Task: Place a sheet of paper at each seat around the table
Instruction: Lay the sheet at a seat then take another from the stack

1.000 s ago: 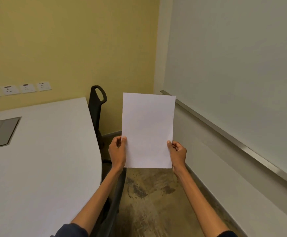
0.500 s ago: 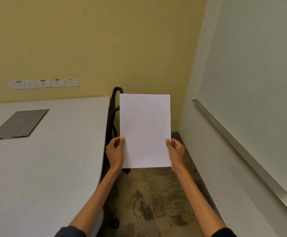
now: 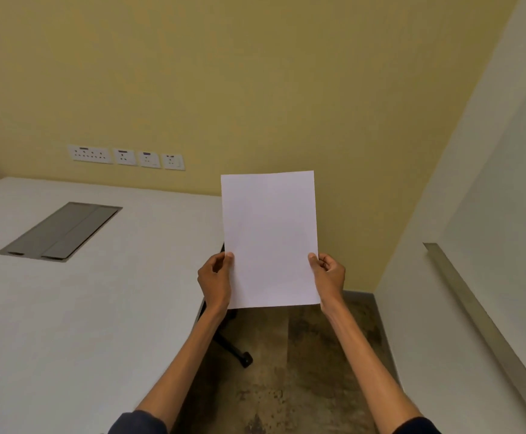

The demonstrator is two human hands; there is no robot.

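A blank white sheet of paper (image 3: 269, 239) is held upright in front of me, just past the right edge of the white table (image 3: 98, 308). My left hand (image 3: 216, 278) pinches its lower left edge and my right hand (image 3: 327, 275) pinches its lower right edge. The sheet hides most of a black chair; only the chair's base and one caster (image 3: 239, 355) show below it, beside the table edge.
A grey cable hatch (image 3: 59, 231) is set into the tabletop at the left. Wall sockets (image 3: 127, 156) line the yellow wall behind. A white wall with a metal rail (image 3: 474, 311) runs along the right. Mottled brown floor (image 3: 302, 371) lies between table and wall.
The view has swung left: table and sockets shifted right, and the chair slid behind the sheet. Both hands keep the same grip on the paper.
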